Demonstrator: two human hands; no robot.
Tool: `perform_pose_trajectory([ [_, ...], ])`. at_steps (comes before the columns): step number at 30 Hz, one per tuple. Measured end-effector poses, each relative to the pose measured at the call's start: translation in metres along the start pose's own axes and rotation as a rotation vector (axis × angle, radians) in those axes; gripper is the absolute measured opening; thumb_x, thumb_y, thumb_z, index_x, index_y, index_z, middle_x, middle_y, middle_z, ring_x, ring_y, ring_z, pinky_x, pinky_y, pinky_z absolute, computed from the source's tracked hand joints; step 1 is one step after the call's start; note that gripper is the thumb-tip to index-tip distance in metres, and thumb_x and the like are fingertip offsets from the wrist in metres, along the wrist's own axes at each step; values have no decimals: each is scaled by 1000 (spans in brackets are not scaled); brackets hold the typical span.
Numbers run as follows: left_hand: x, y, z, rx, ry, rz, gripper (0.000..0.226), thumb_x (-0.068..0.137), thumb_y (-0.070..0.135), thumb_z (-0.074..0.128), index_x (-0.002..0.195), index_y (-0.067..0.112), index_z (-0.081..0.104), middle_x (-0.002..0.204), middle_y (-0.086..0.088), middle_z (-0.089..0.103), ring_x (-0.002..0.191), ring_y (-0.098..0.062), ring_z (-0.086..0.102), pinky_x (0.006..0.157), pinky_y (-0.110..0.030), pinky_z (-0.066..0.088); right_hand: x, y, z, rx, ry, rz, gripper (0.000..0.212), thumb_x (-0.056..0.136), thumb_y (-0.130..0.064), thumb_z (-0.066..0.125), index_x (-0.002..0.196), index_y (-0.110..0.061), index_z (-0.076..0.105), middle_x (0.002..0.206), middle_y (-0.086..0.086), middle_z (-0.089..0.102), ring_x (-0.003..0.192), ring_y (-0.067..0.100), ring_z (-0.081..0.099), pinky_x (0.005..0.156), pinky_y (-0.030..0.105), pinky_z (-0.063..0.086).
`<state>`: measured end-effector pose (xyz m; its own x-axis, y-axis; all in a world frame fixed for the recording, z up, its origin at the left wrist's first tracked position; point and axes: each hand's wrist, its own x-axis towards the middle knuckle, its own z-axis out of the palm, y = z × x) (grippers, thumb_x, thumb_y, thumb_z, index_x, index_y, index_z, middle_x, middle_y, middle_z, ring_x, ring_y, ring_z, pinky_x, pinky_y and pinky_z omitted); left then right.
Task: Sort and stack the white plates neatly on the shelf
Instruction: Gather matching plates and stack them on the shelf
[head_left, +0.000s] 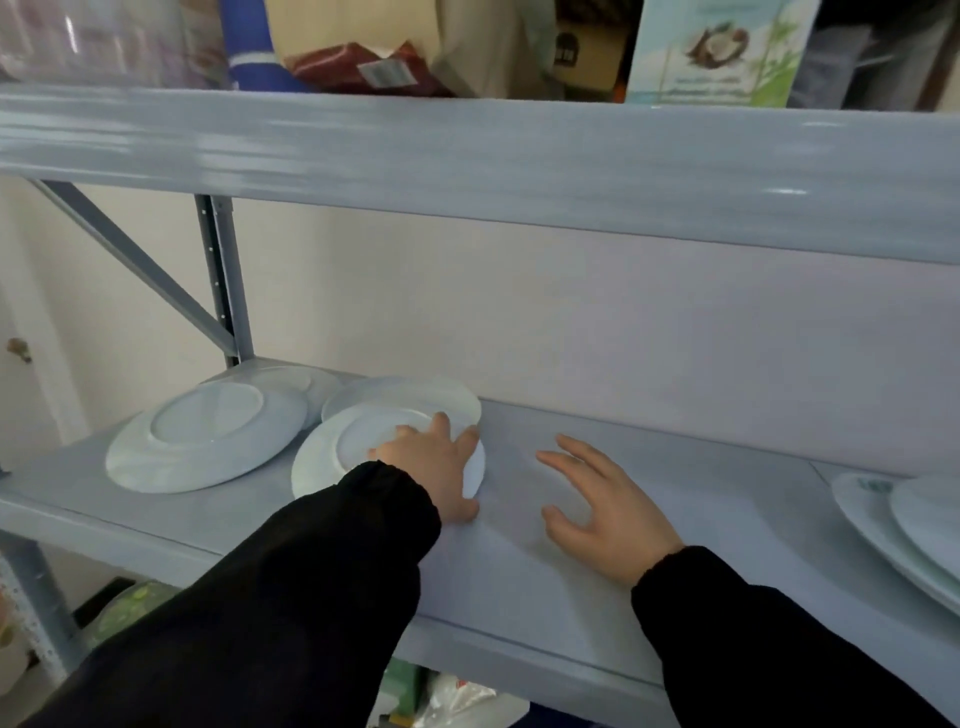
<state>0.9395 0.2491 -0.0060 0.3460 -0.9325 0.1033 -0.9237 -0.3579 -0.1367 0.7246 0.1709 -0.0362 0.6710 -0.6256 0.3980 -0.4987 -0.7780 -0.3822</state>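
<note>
Several white plates lie upside down at the left of the grey shelf (597, 582). My left hand (434, 462) rests on the near small plate (332, 447), fingers spread over its right rim and thumb hooked at its edge. That plate overlaps another plate (415, 396) behind it. A larger plate (208, 436) lies further left, leaning on one more plate (311, 384) at the back. My right hand (597, 504) hovers open over the bare shelf, palm down, holding nothing. A separate stack of plates (904, 525) sits at the right edge.
The upper shelf beam (519, 156) hangs low overhead, with bags and a carton (717, 52) on it. A metal upright (221, 280) and a diagonal brace stand at back left. Bags show below the shelf. Bare shelf surface lies between the two plate groups.
</note>
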Motion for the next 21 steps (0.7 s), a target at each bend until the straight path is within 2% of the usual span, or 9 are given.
perform_pose_trajectory([
  [2,1,6,-9,79,7,58,92,75,53,63,148,32,11,134,-8,30,95,-35,56,60,-33,42,0,16,-7,-15,-11,-4,64,76,-59,45,138,-42,46,153,-18,29,140,3,31,110,15,21],
  [4,0,10,-14,127,12,72,91,76,37,68,148,25,13,129,-10,34,79,-31,60,51,-31,30,-1,27,-11,-10,-28,7,64,76,-59,44,137,-41,47,153,-16,30,140,1,30,111,16,21],
  [8,-8,13,-13,190,50,57,89,75,21,70,145,15,15,124,-8,37,73,-29,64,57,-35,33,1,31,-11,80,16,-9,60,76,-56,47,134,-41,52,150,-15,35,136,-4,33,109,13,22],
  [12,-28,-2,-8,291,166,47,71,82,8,47,145,14,13,123,-9,38,71,-29,64,56,-35,40,2,31,-13,125,77,-30,57,77,-53,48,131,-39,54,148,-14,39,134,-5,34,108,12,23],
  [14,-40,-19,-9,272,258,19,67,78,5,52,141,10,29,111,-14,47,55,-29,60,46,-31,39,0,31,-14,143,77,-37,56,77,-53,48,131,-40,53,148,-16,37,135,-5,33,110,15,25],
  [16,-51,-35,-17,254,387,-2,56,67,-4,57,123,-2,54,87,-19,53,38,-25,51,40,-24,27,-1,31,-15,155,90,-45,54,78,-51,49,131,-40,54,149,-16,37,136,-6,33,109,14,25],
  [18,-60,-49,-28,255,475,-61,48,67,-10,47,113,-10,58,76,-22,52,36,-26,50,43,-21,20,-2,31,-18,164,131,-55,53,79,-49,50,130,-39,55,149,-14,38,136,-5,33,109,15,26],
  [20,-70,-55,-47,239,507,-124,42,69,-17,46,110,-13,55,73,-25,52,37,-29,51,42,-22,24,-3,33,-21,191,174,-70,50,80,-46,51,130,-40,55,148,-12,40,136,-5,34,111,20,30],
  [21,-75,-57,-56,211,511,-156,37,69,-17,51,106,-11,54,70,-24,52,36,-30,51,40,-24,27,-4,34,-23,207,190,-75,50,80,-46,52,130,-40,55,148,-12,41,136,-4,34,111,23,32],
])
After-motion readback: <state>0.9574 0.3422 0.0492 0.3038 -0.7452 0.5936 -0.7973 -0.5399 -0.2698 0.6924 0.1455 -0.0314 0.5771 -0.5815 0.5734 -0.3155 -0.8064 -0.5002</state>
